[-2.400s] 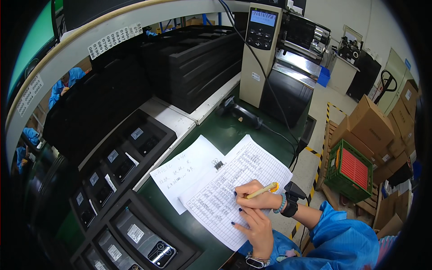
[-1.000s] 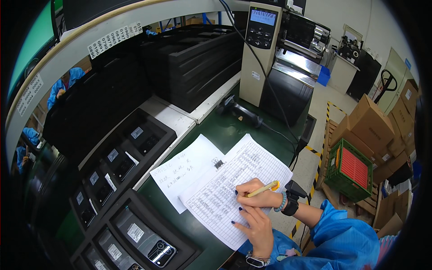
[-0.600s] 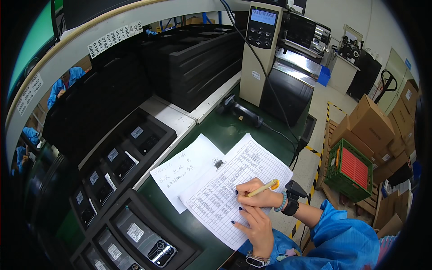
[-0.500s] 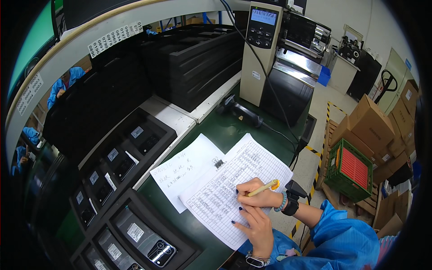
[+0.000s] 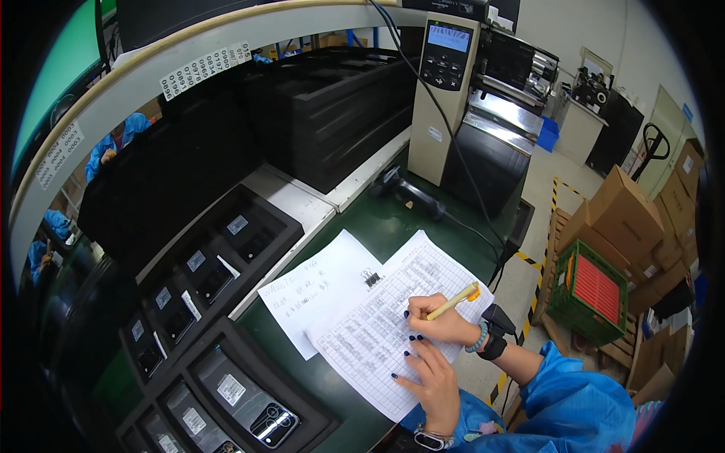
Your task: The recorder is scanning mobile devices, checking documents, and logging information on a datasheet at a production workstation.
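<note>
My right hand is closed round a yellow pen with an orange end, its tip side down against a printed grid form. Below it, my left hand lies on the same form with fingers spread, its fingertips close to the right hand. A black binder clip sits at the form's upper left edge. Partly under the form lies a white sheet with handwriting. The pen's point is hidden by my fingers.
Black foam trays with several phones lie at the left. A handheld scanner and a label printer stand beyond the papers. Cartons and a green crate are on the right.
Both hands have shifted slightly up the form, away from me. The pen leans differently, and more of its shaft shows. The whole view has moved a little.
</note>
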Motion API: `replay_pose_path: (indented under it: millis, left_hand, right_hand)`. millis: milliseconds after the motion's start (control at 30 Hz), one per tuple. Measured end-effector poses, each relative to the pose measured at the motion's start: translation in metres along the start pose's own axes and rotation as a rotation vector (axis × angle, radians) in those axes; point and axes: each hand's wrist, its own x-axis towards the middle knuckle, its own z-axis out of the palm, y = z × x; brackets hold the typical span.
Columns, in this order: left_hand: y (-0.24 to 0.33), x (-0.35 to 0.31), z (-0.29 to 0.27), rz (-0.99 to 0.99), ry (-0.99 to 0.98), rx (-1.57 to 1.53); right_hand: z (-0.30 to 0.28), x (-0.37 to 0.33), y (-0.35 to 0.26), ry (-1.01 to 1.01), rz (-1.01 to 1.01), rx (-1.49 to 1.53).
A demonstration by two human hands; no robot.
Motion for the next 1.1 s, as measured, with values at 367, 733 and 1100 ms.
replay_pose_path:
  millis: [367,733,1100]
  left_hand:
    - [-0.004,-0.002,-0.003,-0.005,0.023,-0.109]
    - [0.006,0.0,0.003,-0.019,0.028,-0.023]
    - [0.004,0.001,0.001,-0.008,0.032,0.003]
  right_hand:
    - [0.008,-0.009,-0.003,0.054,0.106,0.056]
    - [0.001,-0.002,-0.004,-0.074,0.031,-0.058]
    - [0.004,-0.006,-0.002,-0.08,-0.115,-0.267]
